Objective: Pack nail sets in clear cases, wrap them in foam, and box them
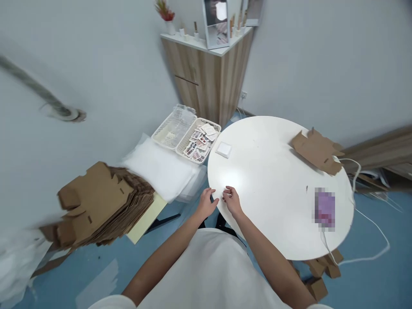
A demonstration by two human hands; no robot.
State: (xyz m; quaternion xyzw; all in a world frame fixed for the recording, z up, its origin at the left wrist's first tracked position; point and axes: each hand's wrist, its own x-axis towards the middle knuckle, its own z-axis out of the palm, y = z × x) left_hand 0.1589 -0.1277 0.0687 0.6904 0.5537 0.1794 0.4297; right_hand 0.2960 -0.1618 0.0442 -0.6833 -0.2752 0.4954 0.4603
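White and smooth, the round counter [277, 206] is bare near its front-left edge, where the left hand [206, 202] and the right hand [232, 201] meet, fingertips almost touching. Each grip is loosely curled. I cannot tell whether anything thin is pinched between them. To my eye the hands are between pieces, at rest on the rim.

The nearest loose item, a small white square pad [223, 149], lies flat farther across the counter, well apart from both hands. Taking it would call for a forward reach and a shallow pinch at its edge.

A creased brown cardboard box blank [317, 150] lies at the far right. Off the counter to the left are a ragged stack of brown cardboard blanks [106, 201], soft white foam sheets [161, 167], and a white lattice plastic basket [209, 122] of printed cards [198, 143].
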